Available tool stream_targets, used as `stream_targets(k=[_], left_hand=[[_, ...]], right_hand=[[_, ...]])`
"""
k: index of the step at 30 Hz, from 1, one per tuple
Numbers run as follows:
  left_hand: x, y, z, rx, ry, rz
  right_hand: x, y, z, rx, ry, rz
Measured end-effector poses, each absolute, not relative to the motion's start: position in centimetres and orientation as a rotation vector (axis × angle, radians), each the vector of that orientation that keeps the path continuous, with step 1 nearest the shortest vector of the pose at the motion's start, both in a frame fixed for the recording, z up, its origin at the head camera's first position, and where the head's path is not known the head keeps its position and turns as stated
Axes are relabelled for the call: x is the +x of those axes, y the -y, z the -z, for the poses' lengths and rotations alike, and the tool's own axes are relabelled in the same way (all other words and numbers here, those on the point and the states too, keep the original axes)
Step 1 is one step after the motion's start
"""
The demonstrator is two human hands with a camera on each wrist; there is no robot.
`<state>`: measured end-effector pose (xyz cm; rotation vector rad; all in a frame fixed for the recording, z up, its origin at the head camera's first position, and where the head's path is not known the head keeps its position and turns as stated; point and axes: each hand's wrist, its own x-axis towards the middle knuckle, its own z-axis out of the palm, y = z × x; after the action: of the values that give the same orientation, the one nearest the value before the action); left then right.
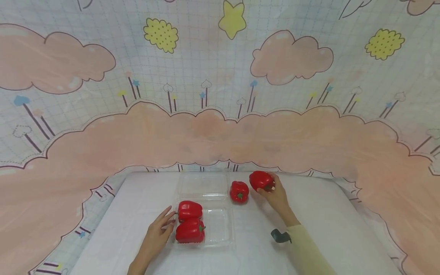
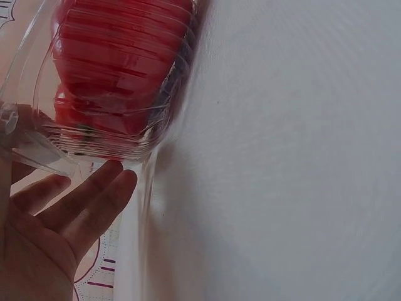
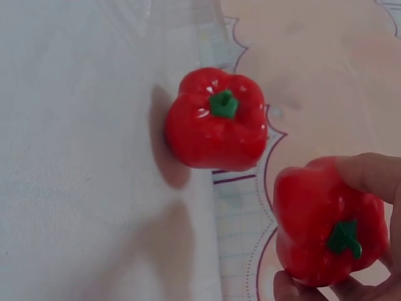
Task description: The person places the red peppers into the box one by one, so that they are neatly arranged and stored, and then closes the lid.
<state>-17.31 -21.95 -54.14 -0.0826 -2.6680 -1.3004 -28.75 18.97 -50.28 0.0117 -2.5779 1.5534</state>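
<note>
My right hand [image 1: 277, 196] grips a red bell pepper [image 1: 260, 180] with a green stem, at the back right of the table. Left of it another red bell pepper [image 1: 239, 192] stands on the white surface, its green stem [image 3: 223, 104] plain in the right wrist view. A clear plastic clamshell box [image 1: 217, 225] lies with its lid [image 1: 203, 185] folded back. Two red peppers lie in its left half, one behind [image 1: 190, 211] and one in front [image 1: 190, 231]. My left hand [image 1: 157, 233] is at the box's left side, fingers extended, fingertips [image 2: 128, 179] at the clear wall.
The white table [image 1: 113, 236] ends at the back against a patterned curtain [image 1: 220, 141] with clouds and stars. A dark strap end [image 1: 280, 236] sticks out by the right sleeve [image 1: 307, 248].
</note>
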Motion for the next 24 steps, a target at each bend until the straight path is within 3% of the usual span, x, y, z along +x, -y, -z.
stream_targets(k=[24], left_hand=[[-17.3, 21.9, 54.2, -0.088, 2.660, 1.321]], right_hand=[[-25.4, -18.6, 48.5, 0.159, 2.531, -1.589]])
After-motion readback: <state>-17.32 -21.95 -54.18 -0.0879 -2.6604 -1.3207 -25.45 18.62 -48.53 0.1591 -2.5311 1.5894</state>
